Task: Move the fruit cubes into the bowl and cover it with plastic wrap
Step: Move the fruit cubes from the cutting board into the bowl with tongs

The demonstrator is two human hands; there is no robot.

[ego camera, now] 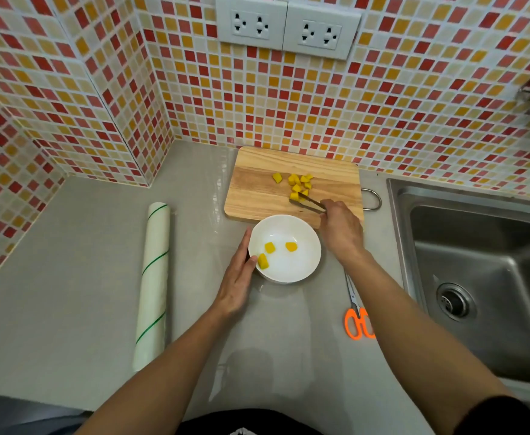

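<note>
Grey table [100,277] in a tiled corner; steel sink [477,262] at right

White bowl [285,248] sits just in front of the wooden cutting board [257,189], its far rim overlapping the board's near edge. Three yellow fruit cubes in bowl [270,247]: two near the middle, one against the left wall by the thumb

Left hand [237,277] lies along the bowl's left side, fingers straight and together, thumb tip on the rim; steadying, not gripping

Right hand [340,229] is curled around metal tongs [306,203], holding them by the near end. The tips reach over the board to the near edge of the pile of fruit cubes on board [299,185]; arms of the tongs slightly apart, one cube at the tips. Cannot tell whether it is pinched. One cube lies apart, to the left of the pile

Roll of plastic wrap [153,284], white with green stripes, lies lengthwise on the table well left of the bowl, untouched

Orange-handled scissors [356,315] lie on the table right of the bowl, partly under the right forearm

Two wall sockets [285,26] above the board
</note>
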